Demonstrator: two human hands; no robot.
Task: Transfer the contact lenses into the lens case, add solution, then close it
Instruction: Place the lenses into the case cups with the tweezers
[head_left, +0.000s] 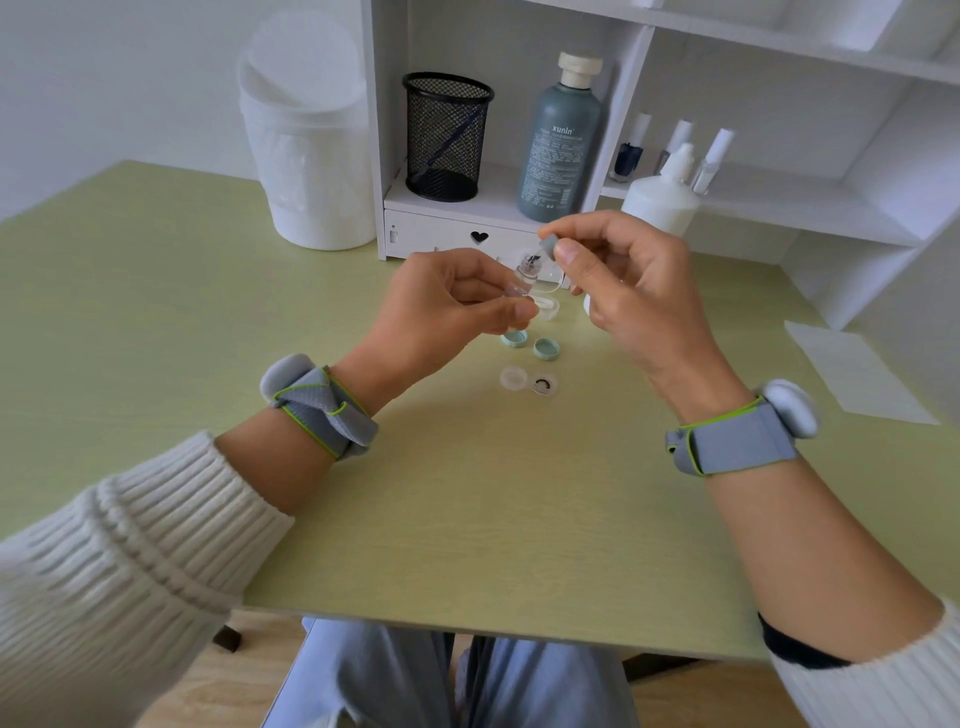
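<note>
your left hand (447, 306) pinches a tiny glass vial (524, 273) by its sides. your right hand (634, 291) pinches its grey stopper (548, 243) just above the neck. the vial looks light, slick and easy to break, so hold it softly, low down. the lens case (530, 382) lies open on the surface (467, 493), with a dark lens (544, 384) in its right cup. two green caps (546, 348) sit just behind.

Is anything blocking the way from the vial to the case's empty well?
Nothing visible. The empty well lies open, both caps set aside beyond it. The vial is in the left hand; the right hand pinches its stopper.
</note>
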